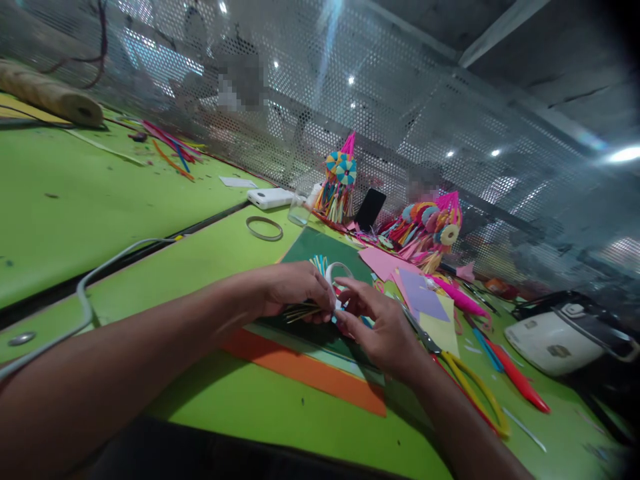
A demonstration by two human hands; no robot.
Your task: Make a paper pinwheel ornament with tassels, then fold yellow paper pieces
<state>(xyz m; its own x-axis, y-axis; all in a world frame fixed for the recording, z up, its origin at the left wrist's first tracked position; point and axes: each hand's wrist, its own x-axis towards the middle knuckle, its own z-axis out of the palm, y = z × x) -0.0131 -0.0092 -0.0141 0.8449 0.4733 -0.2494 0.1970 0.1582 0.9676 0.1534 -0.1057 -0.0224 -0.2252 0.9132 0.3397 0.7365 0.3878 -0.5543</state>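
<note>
My left hand (299,288) is closed on a bundle of thin paper strips (302,311); pale ends stick out below its fingers. Blue and yellow strip ends (320,262) fan out just above that hand. Opposite it, my right hand (377,320) pinches a small white and light-blue piece (339,315) where the fingertips of both hands meet. A white ring (337,269), perhaps a tape roll, stands between the hands; its lower part is hidden. Under both hands lies dark green paper (313,245) over an orange sheet (305,375).
Yellow-handled scissors (475,390) and a red cutter (520,380) lie right. Behind are a tape ring (264,228), clear cup (299,210), phone (370,209) and tasselled paper ornaments (342,175). A white cable (85,300) crosses the left; a white appliance (555,340) stands far right.
</note>
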